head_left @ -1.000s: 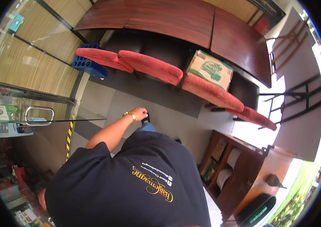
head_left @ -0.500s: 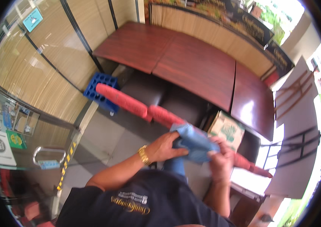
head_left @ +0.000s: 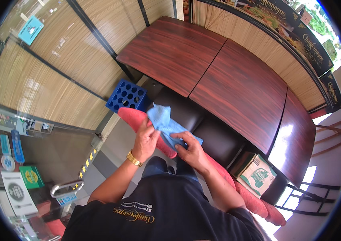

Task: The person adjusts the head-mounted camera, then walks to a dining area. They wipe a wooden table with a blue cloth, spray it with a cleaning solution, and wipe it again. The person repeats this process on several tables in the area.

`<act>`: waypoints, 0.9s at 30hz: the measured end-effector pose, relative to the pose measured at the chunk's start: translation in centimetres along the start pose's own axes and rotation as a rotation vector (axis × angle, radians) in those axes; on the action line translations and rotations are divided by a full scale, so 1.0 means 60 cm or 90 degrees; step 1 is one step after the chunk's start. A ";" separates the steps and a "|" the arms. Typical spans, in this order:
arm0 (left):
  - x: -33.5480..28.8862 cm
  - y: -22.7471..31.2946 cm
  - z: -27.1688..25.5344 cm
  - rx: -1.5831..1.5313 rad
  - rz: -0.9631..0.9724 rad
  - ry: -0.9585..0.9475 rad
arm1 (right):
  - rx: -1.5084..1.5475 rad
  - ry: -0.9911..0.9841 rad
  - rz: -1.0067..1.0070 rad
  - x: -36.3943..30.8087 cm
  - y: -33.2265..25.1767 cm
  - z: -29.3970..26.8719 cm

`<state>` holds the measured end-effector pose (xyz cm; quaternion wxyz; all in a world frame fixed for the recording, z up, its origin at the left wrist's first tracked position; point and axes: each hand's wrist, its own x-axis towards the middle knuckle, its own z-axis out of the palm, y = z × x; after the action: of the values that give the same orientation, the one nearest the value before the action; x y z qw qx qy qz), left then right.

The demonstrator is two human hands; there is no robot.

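Observation:
A blue cloth (head_left: 169, 127), loosely folded, hangs between my two hands in front of my body. My left hand (head_left: 145, 141), with a gold watch at its wrist, pinches the cloth's left part. My right hand (head_left: 192, 152) grips its right end between thumb and fingers. Beneath the cloth runs the red padded top of a bench backrest (head_left: 132, 117), partly covered by cloth and hands. Beyond it lie the dark seat cushions (head_left: 214, 134).
Dark red wooden tables (head_left: 239, 88) stand edge to edge past the seats. A blue crate with round holes (head_left: 127, 95) sits at the far left, beside a glass partition. On the seat at right rests a cardboard box (head_left: 257, 176). A metal door handle (head_left: 66, 188) is near left.
Both hands have moved left with the cloth, which now hangs longer and more spread between them. My view has turned, so the tables and crate appear further right.

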<state>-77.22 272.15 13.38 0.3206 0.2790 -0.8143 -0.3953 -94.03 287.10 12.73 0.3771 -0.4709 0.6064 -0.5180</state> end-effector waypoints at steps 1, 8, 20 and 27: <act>0.041 -0.012 -0.009 -0.012 -0.024 0.030 | -0.005 -0.006 -0.041 0.049 0.002 0.002; 0.411 -0.137 0.025 0.102 0.075 -0.139 | -0.064 0.316 -0.061 0.314 0.061 -0.038; 0.656 -0.752 0.265 0.311 0.375 -0.527 | -0.569 0.222 0.312 0.577 0.526 -0.207; 1.059 -0.990 0.048 0.629 0.006 -0.222 | -0.777 0.202 0.457 0.665 0.595 -0.154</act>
<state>-108.03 196.95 -17.72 0.0118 0.3234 -0.9462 -0.0035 -120.05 251.98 -19.49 0.1013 -0.2887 0.9520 0.0063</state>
